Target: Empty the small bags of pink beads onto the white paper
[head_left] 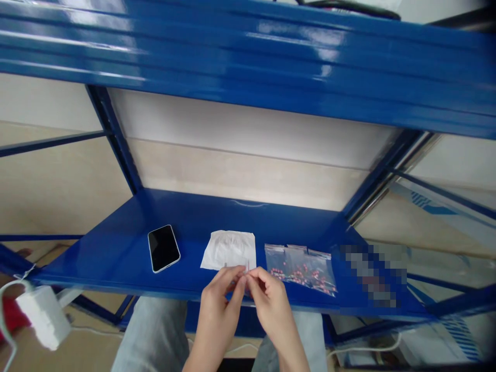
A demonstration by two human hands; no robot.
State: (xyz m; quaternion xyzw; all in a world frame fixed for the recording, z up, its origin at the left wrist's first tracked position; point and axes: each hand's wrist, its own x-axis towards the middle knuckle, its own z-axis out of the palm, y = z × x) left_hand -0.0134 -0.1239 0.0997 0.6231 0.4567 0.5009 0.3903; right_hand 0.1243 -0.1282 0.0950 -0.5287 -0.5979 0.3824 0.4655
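Observation:
My left hand [225,294] and my right hand [269,294] meet at the front edge of the blue shelf, fingertips pinched together. Between them shows part of a small clear plastic bag [248,266] with a reddish line; the fingers cover most of it. Just beyond lies a crumpled sheet of white paper [230,248], flat on the shelf. To the right of my right hand, several clear zip bags [300,268] overlap, holding small red pieces too small to name.
A phone [164,248] with a dark screen lies on the blue shelf [194,206] at left. A blurred-out patch [370,276] covers something at right. An upper blue shelf [232,57] spans overhead. A white power adapter [44,318] with a cable hangs at lower left.

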